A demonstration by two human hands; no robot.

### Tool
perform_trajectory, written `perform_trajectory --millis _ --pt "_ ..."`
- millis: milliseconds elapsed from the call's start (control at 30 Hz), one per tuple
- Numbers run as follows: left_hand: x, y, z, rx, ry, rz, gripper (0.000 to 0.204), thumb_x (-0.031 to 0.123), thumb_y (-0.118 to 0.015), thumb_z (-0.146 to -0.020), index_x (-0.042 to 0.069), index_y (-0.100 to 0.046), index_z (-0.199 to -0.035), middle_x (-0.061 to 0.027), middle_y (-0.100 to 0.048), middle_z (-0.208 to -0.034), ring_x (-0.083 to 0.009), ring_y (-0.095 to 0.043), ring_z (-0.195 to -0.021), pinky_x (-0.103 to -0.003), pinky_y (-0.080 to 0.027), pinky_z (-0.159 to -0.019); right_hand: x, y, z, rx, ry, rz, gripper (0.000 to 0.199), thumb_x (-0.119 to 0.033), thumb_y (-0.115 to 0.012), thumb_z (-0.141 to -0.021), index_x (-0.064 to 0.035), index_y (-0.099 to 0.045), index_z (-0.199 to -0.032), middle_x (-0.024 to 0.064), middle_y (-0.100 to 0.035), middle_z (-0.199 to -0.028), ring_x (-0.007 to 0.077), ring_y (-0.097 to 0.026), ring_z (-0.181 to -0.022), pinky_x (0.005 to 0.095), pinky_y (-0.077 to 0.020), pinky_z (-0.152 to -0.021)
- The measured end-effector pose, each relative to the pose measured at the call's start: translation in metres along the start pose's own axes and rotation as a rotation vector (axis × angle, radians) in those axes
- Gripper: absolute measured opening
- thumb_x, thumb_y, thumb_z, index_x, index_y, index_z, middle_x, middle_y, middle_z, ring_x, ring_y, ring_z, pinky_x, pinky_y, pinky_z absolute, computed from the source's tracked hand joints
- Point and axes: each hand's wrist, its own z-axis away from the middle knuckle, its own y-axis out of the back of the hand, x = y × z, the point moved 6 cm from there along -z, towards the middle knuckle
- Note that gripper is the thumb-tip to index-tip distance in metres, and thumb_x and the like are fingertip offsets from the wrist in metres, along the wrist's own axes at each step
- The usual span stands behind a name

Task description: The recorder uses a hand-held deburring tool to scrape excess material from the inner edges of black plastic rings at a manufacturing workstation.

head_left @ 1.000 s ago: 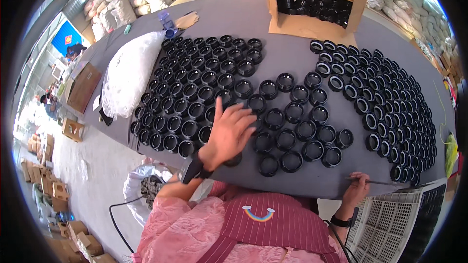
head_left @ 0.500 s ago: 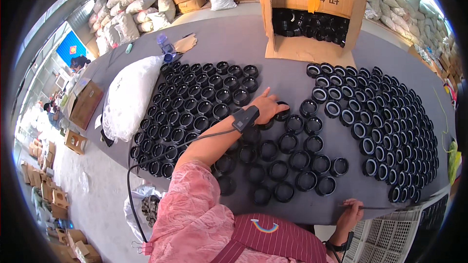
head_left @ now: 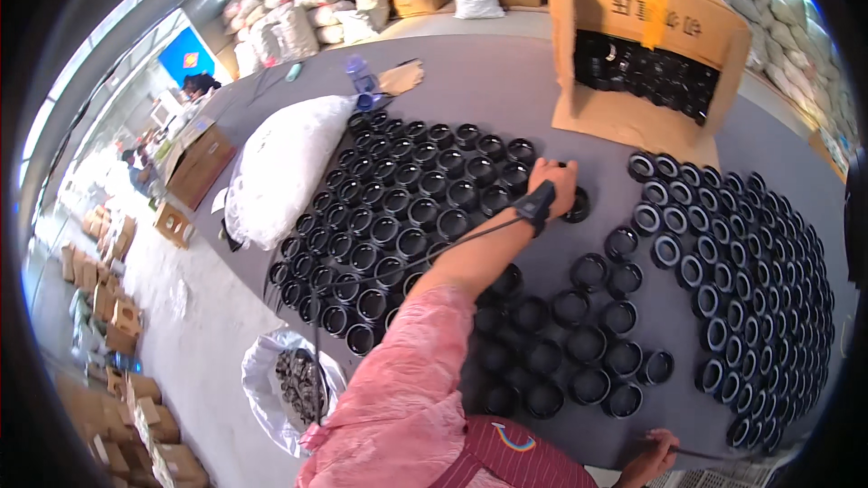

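My left hand point(head_left: 557, 184) is over the table with its fingers curled. A dark bit shows between the fingertips, too covered to make out. Against that hand's right side lies a black ring point(head_left: 577, 205). To its left stand packed rows of shiny black rings point(head_left: 396, 203). Nearer to me, below the forearm, is a looser group of black rings point(head_left: 586, 343). At the table's near edge my right hand point(head_left: 662, 448) is closed around a thin dark rod point(head_left: 714, 457). A wide set of black rings with pale inner rims point(head_left: 716, 334) covers the right side.
An open cardboard box point(head_left: 565, 45) holding black parts stands at the far side. A white plastic bag point(head_left: 280, 172), a clear bottle point(head_left: 360, 77) and a brown scrap point(head_left: 401, 78) lie at the far left. A white sack point(head_left: 262, 389) of dark pieces sits below the table's left edge.
The view has shifted, so the table sits lower and further right. My left hand has moved away from me, nearer the packed rows, and its fingers have curled. My right hand keeps the rod.
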Motion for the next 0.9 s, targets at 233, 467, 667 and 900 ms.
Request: perform_trajectory --millis 233,467,667,900 --pt "-0.025 -0.018 -0.032 0.266 0.206 -0.110 0.012 0.011 -0.061 -0.081 0.008 -0.061 -0.092 -0.0090 -0.070 -0.070 -0.0268 -0.069 -0.075 -0.039 -0.042 -0.076 -0.033 -0.022 0.008 -0.050 0.077 0.109 0.028 -0.018 -0.050 -0.102 0.0030 -0.064 -0.089 0.0135 -0.067 -0.085 0.0211 -0.062 -0.076 0.0344 -0.0524 -0.072" --pt "-0.024 -0.011 -0.048 0.217 0.231 -0.147 0.013 0.017 -0.060 -0.084 0.009 -0.063 -0.095 -0.0138 -0.074 -0.080 -0.0303 -0.074 -0.078 -0.042 -0.046 -0.078 -0.021 -0.009 0.007 -0.047 0.013 0.078 0.027 -0.017 -0.051 -0.102 0.0027 -0.065 -0.090 0.0144 -0.068 -0.085 0.0227 -0.063 -0.078 0.0352 -0.0522 -0.076" --pt "-0.029 -0.006 -0.053 0.142 0.269 -0.055 0.013 0.013 -0.061 -0.081 0.008 -0.065 -0.092 -0.0159 -0.075 -0.081 -0.0308 -0.074 -0.080 -0.043 -0.045 -0.088 0.005 -0.002 0.000 0.004 -0.005 -0.007 0.025 -0.016 -0.054 -0.099 -0.0042 -0.052 -0.077 0.0112 -0.058 -0.081 0.0168 -0.054 -0.078 0.0300 -0.0446 -0.075" --pt "-0.026 -0.012 -0.059 0.184 0.282 -0.046 0.015 0.014 -0.060 -0.084 0.008 -0.068 -0.096 -0.0161 -0.075 -0.084 -0.0333 -0.074 -0.083 -0.044 -0.045 -0.089 -0.006 -0.005 0.007 0.000 0.004 0.002 0.021 -0.013 -0.054 -0.098 -0.0041 -0.054 -0.079 0.0111 -0.059 -0.078 0.0177 -0.055 -0.079 0.0296 -0.0450 -0.073"
